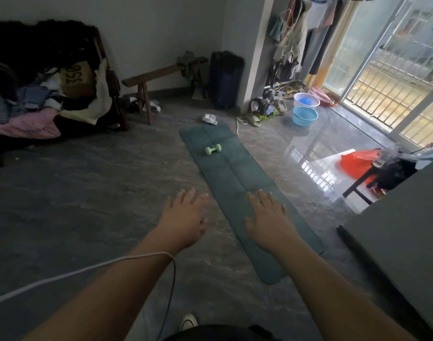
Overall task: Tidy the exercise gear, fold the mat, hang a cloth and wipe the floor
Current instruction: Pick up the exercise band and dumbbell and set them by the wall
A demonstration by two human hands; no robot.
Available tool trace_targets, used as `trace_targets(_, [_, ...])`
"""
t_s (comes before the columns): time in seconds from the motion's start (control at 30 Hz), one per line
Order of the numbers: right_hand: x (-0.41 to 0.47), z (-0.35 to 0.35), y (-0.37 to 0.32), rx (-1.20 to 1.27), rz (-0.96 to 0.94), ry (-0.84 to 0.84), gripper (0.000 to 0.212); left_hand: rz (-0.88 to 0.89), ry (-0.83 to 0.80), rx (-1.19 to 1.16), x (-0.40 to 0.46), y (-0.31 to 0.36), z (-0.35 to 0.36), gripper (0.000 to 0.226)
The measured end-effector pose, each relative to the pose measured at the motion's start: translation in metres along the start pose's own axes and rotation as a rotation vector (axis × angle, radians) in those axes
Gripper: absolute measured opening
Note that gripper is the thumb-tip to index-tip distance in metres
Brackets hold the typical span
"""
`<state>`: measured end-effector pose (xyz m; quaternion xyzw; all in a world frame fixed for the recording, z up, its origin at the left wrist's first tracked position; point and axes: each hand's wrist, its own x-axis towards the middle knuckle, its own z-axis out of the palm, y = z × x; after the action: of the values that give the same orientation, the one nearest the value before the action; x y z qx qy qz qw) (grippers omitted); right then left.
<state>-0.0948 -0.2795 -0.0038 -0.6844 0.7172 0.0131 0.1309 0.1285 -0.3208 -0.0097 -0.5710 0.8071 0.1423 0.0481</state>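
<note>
1 head-worn camera looks forward and down across the floor (87,205) from standing height.

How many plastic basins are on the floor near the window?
2. A blue basin sits nearer the mat; a white basin with something blue inside sits just behind it. A pink item beyond them may be a third, but it is too hidden to tell.

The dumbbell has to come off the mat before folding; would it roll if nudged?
Probably. The dumbbell lies on its side on the flat mat, its ends look rounded. It is small, so likely light enough for one hand.
</note>
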Motion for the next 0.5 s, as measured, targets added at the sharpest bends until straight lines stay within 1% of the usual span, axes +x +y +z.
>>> trace_targets(0.1, [0.037,-0.005,-0.006,0.003,0.008,-0.016,0.071,0.018,0.002,0.015,0.036,-0.019,-0.011,0.070])
trace_targets(0.27, [0.106,-0.009,0.004,0.025,0.050,-0.024,0.070,0.045,-0.002,0.035,0.109,-0.042,-0.022,0.070])
trace_targets(0.4, [0.169,-0.010,0.019,0.026,0.073,-0.038,0.070,0.066,0.005,0.045,0.183,-0.050,-0.032,0.070])
trace_targets(0.5, [0.233,-0.015,0.032,0.048,0.092,-0.033,0.070,0.082,0.007,0.054,0.249,-0.056,-0.045,0.070])
